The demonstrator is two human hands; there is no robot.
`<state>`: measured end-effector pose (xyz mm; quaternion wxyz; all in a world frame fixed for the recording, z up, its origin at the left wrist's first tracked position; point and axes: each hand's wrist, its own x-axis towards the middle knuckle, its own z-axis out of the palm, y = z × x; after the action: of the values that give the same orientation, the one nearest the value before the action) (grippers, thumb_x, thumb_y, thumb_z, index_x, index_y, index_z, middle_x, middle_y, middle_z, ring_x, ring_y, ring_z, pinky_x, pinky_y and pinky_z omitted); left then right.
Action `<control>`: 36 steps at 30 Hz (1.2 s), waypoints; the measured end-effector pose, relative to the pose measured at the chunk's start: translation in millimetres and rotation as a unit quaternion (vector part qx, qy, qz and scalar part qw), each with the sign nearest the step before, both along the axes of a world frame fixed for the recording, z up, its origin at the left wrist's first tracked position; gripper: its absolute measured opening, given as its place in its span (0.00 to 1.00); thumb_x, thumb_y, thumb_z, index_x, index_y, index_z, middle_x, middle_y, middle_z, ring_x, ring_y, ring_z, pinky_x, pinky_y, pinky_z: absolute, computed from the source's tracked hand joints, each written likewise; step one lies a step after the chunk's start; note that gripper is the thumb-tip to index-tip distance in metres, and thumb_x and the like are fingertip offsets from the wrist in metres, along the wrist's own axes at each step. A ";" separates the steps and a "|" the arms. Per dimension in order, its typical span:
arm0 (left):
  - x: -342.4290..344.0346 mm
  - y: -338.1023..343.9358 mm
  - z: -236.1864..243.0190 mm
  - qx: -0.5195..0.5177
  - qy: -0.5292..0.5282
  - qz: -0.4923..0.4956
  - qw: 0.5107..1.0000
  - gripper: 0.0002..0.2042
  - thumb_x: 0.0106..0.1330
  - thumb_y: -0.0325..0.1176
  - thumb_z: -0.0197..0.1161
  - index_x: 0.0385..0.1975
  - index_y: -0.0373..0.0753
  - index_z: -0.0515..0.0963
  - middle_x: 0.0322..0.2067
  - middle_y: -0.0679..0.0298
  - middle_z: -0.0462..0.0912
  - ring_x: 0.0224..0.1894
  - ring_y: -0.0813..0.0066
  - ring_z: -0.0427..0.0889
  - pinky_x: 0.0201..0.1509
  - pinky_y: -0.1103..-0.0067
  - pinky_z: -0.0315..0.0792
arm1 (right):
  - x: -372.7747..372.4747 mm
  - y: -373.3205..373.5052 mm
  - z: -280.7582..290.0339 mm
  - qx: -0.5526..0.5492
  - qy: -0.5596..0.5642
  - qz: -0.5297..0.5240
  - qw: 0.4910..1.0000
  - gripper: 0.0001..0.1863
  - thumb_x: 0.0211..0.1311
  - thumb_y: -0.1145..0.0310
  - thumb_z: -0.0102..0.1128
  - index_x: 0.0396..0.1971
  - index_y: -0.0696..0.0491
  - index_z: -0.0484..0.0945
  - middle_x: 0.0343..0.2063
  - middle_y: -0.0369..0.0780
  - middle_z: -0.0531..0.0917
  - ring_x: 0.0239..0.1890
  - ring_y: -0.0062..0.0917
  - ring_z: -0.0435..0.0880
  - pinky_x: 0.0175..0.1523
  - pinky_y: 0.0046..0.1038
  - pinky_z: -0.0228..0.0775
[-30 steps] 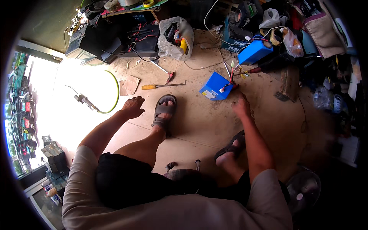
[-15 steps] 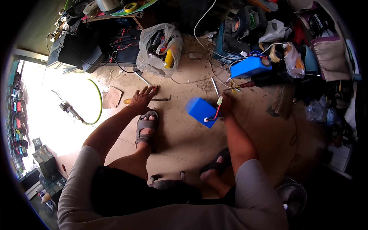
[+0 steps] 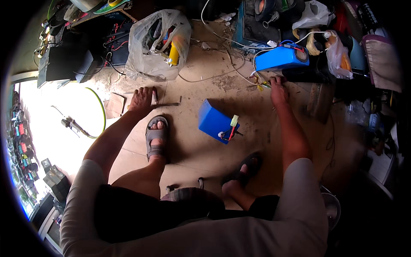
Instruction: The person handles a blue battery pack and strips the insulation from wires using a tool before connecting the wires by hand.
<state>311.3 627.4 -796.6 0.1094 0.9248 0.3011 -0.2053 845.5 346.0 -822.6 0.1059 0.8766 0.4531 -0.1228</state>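
Note:
A blue shrink-wrapped battery pack lies on the floor between my hands, its red and black leads ending in a pale connector. My left hand is down at the floor, thumb apart from the other fingers, over the handle end of a screwdriver whose shaft points right. Reaching farther out, my right hand has its fingers extended at the loose wire ends, just below a second blue battery pack. What lies under the right palm is hidden. No grasped thing shows in either hand.
A clear plastic bag with tools and a yellow cylinder stands at the far left-centre. White cable trails across the floor. Cardboard and a green cable lie left. My sandalled feet flank the near floor; clutter fills the right side.
My right hand has moved away from the nearer battery pack, outward to the right and farther off, to the wires. My left hand has shifted slightly left over the screwdriver. The view has shifted.

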 end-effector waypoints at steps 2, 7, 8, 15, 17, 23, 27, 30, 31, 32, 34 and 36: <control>-31.4 5.6 -35.9 0.054 -0.004 -0.010 0.999 0.20 0.64 0.36 0.63 0.53 0.37 0.71 0.44 0.53 0.77 0.48 0.54 0.78 0.53 0.62 0.71 | 8.6 -10.0 -20.1 -0.036 -0.011 -0.042 0.998 0.18 0.67 0.75 0.51 0.57 0.52 0.73 0.62 0.48 0.74 0.51 0.50 0.84 0.52 0.48 0.79; -87.8 -5.4 -65.8 0.025 -0.028 0.085 0.996 0.09 0.67 0.27 0.52 0.45 0.37 0.73 0.41 0.48 0.80 0.41 0.49 0.83 0.45 0.60 0.76 | -17.3 -79.0 -5.9 -0.074 0.002 -0.104 0.992 0.15 0.67 0.63 0.56 0.50 0.53 0.75 0.51 0.50 0.83 0.45 0.47 0.87 0.50 0.46 0.80; -89.2 -7.4 -61.1 0.004 -0.043 0.125 0.991 0.08 0.67 0.27 0.51 0.44 0.38 0.73 0.41 0.47 0.80 0.41 0.47 0.84 0.45 0.59 0.76 | -24.9 -97.6 2.3 -0.068 0.006 -0.107 0.992 0.16 0.66 0.61 0.58 0.48 0.54 0.76 0.47 0.49 0.84 0.44 0.47 0.87 0.49 0.46 0.80; -68.7 -22.9 -7.7 -0.040 -0.185 0.275 0.943 0.05 0.68 0.27 0.51 0.39 0.39 0.74 0.36 0.44 0.84 0.37 0.38 0.82 0.40 0.53 0.74 | -95.0 -170.1 33.1 0.009 0.161 -0.148 0.976 0.23 0.54 0.49 0.69 0.40 0.53 0.80 0.33 0.50 0.87 0.40 0.48 0.87 0.46 0.46 0.79; -59.9 -30.7 7.4 -0.081 -0.285 0.297 0.908 0.04 0.68 0.27 0.51 0.37 0.38 0.74 0.34 0.43 0.84 0.36 0.38 0.82 0.38 0.53 0.73 | -118.7 -160.4 25.1 0.032 0.171 -0.122 0.977 0.23 0.55 0.50 0.69 0.40 0.54 0.79 0.31 0.48 0.87 0.38 0.48 0.87 0.44 0.45 0.78; -32.3 -80.5 73.9 -0.463 -0.426 0.563 0.535 0.05 0.71 0.29 0.59 0.41 0.36 0.77 0.30 0.62 0.84 0.19 0.83 0.72 0.21 0.83 0.67 | -160.7 -156.6 -34.0 0.106 0.150 -0.207 0.961 0.22 0.54 0.50 0.67 0.35 0.56 0.80 0.31 0.52 0.86 0.39 0.51 0.86 0.45 0.50 0.77; -39.0 -106.8 77.4 -0.577 -0.404 0.590 0.394 0.07 0.73 0.31 0.61 0.45 0.37 0.76 0.31 0.62 0.84 0.20 0.81 0.73 0.21 0.82 0.67 | -203.2 -156.3 -31.6 0.089 0.079 -0.281 0.952 0.17 0.52 0.59 0.65 0.32 0.59 0.80 0.29 0.49 0.86 0.31 0.46 0.87 0.37 0.44 0.78; -50.9 -131.4 50.7 -0.652 -0.354 0.555 0.376 0.07 0.75 0.33 0.60 0.45 0.37 0.76 0.34 0.57 0.86 0.26 0.74 0.81 0.25 0.79 0.74 | -259.9 -174.8 -32.2 0.235 0.269 -0.425 0.832 0.17 0.58 0.59 0.60 0.28 0.61 0.80 0.24 0.47 0.84 0.25 0.33 0.86 0.37 0.37 0.79; -51.0 -141.1 52.0 -0.647 -0.351 0.550 0.394 0.08 0.76 0.34 0.58 0.46 0.36 0.76 0.35 0.55 0.86 0.28 0.70 0.85 0.27 0.78 0.78 | -291.0 -172.1 -19.1 0.235 0.332 -0.477 0.779 0.16 0.59 0.59 0.60 0.29 0.61 0.79 0.23 0.45 0.84 0.21 0.31 0.84 0.33 0.37 0.79; -50.0 -145.2 49.6 -0.667 -0.322 0.538 0.402 0.09 0.77 0.35 0.58 0.46 0.34 0.76 0.36 0.53 0.86 0.31 0.65 0.86 0.29 0.76 0.80 | -314.2 -182.7 -19.5 0.161 0.413 -0.546 0.711 0.15 0.60 0.60 0.60 0.30 0.60 0.79 0.23 0.44 0.84 0.18 0.31 0.82 0.28 0.36 0.77; -53.5 -152.1 34.8 -0.698 -0.273 0.528 0.399 0.11 0.77 0.36 0.57 0.46 0.32 0.75 0.37 0.48 0.86 0.34 0.58 0.88 0.33 0.71 0.83 | -355.1 -156.1 12.2 0.041 0.536 -0.591 0.601 0.13 0.59 0.62 0.62 0.32 0.58 0.78 0.22 0.42 0.83 0.12 0.31 0.78 0.20 0.35 0.71; -56.9 -158.2 20.2 -0.721 -0.238 0.522 0.387 0.15 0.77 0.35 0.56 0.54 0.30 0.70 0.38 0.44 0.85 0.35 0.50 0.88 0.34 0.64 0.84 | -405.9 -108.1 97.3 0.013 0.585 -0.525 0.618 0.13 0.60 0.62 0.62 0.30 0.58 0.77 0.19 0.43 0.81 0.10 0.33 0.77 0.13 0.34 0.64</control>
<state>254.4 469.1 -776.4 0.8884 0.1709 0.4257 -0.0194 439.7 237.9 -725.3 -0.2756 0.7090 -0.1173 -0.6385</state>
